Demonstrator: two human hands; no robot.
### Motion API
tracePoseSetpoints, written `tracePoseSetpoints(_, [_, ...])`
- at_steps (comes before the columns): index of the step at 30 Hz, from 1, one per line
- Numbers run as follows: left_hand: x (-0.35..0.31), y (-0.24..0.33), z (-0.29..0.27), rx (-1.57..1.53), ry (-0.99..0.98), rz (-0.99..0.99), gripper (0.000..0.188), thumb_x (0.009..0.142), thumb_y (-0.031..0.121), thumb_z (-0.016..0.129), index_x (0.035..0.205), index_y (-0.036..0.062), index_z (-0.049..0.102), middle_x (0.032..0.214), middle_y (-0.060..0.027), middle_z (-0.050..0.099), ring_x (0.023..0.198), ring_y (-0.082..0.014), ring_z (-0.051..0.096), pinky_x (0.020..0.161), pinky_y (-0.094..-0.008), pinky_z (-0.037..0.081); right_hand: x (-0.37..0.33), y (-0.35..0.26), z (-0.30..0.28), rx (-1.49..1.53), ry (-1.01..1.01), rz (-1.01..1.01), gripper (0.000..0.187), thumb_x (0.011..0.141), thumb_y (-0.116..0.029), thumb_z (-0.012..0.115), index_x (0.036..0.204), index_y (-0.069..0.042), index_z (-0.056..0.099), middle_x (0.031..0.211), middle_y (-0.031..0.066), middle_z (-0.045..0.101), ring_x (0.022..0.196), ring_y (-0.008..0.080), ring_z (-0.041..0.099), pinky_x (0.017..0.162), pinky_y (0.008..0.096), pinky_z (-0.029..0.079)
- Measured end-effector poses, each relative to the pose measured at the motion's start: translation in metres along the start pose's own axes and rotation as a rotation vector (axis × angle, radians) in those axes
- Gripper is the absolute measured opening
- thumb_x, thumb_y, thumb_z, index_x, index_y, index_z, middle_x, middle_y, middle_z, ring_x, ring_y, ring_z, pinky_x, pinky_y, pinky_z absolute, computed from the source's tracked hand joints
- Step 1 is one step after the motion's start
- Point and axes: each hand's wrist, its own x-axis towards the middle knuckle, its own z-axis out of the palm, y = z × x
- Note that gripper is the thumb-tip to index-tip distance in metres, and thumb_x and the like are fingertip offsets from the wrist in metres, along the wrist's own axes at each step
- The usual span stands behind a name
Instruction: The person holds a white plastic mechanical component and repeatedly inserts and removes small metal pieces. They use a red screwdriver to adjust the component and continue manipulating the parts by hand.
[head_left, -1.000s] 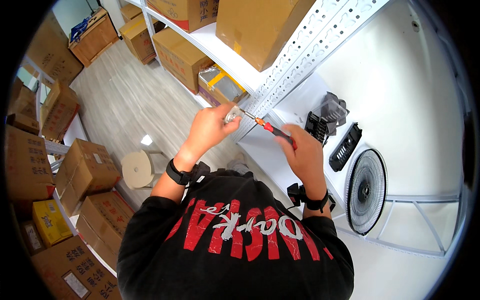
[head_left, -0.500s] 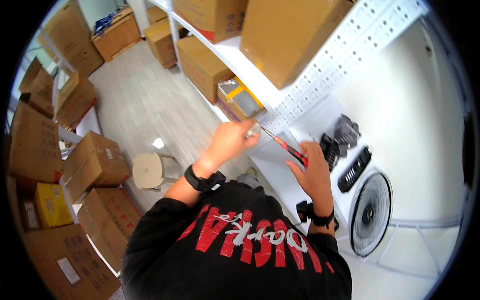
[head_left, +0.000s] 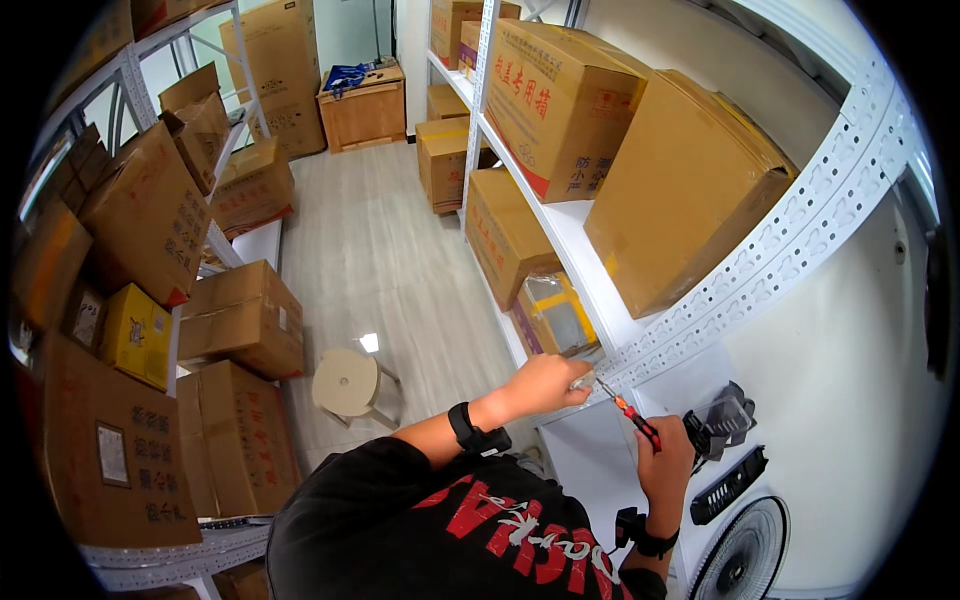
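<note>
My left hand [head_left: 540, 385] is closed on a small pale, shiny piece [head_left: 582, 381], its kind too small to make out. In my right hand [head_left: 665, 462] is a screwdriver [head_left: 640, 424] with a red and black handle, the fingers round the handle's end. Its thin metal shaft points up and left, with the tip close to the pale piece; whether they touch I cannot tell. Beyond my right hand lie dark grey and black parts [head_left: 730, 415], a slotted black plastic panel [head_left: 729, 485] and a round black fan grille [head_left: 742, 560].
A white metal rack [head_left: 760, 265] with cardboard boxes [head_left: 690, 190] rises just ahead of my hands. More boxes [head_left: 240, 315] fill shelves at the left. A beige stool [head_left: 346, 383] stands on the floor [head_left: 390, 250], and a wooden crate [head_left: 362, 108] at the far end.
The view has tilted up, so everything sits lower and further right in it. The right hand's fingers, partly spread before, now wrap the screwdriver handle. The left hand still grips the pale piece.
</note>
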Motion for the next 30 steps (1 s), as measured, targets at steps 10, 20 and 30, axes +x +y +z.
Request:
tracePoseSetpoints(10, [0.001,-0.005,0.003,0.043,0.086,0.049,0.031,0.078,0.028,0.069,0.1,0.0069,0.066,0.064,-0.0173,0.061,0.063,-0.0367,0.063,0.056,-0.0437,0.049,0.005,-0.017,-0.002,0.092,0.028,0.002,0.013,0.081,-0.008,0.067,0.089,-0.002,0.059,0.079,0.0134,0.056,0.072,0.0363,0.057,0.061,0.0412,0.045])
tracePoseSetpoints(20, [0.01,0.006,-0.01,-0.021,0.063,0.001,0.03,0.075,0.023,0.072,0.099,0.0057,0.067,0.059,-0.0149,0.059,0.056,-0.0329,0.061,0.051,-0.0401,0.047,0.003,-0.005,0.002,0.079,-0.031,0.028,0.018,0.083,-0.015,0.067,0.096,-0.004,0.06,0.082,0.0112,0.061,0.074,0.0332,0.06,0.061,0.0408,0.046])
tracePoseSetpoints(30, [0.01,0.004,-0.003,0.019,0.027,0.024,0.031,0.075,0.023,0.072,0.101,0.0063,0.067,0.058,-0.0139,0.059,0.055,-0.0319,0.061,0.051,-0.0389,0.047,0.0,0.005,0.002,-0.014,-0.012,-0.025,0.015,0.081,-0.013,0.067,0.09,-0.004,0.059,0.081,0.0107,0.057,0.072,0.0341,0.058,0.061,0.0424,0.044])
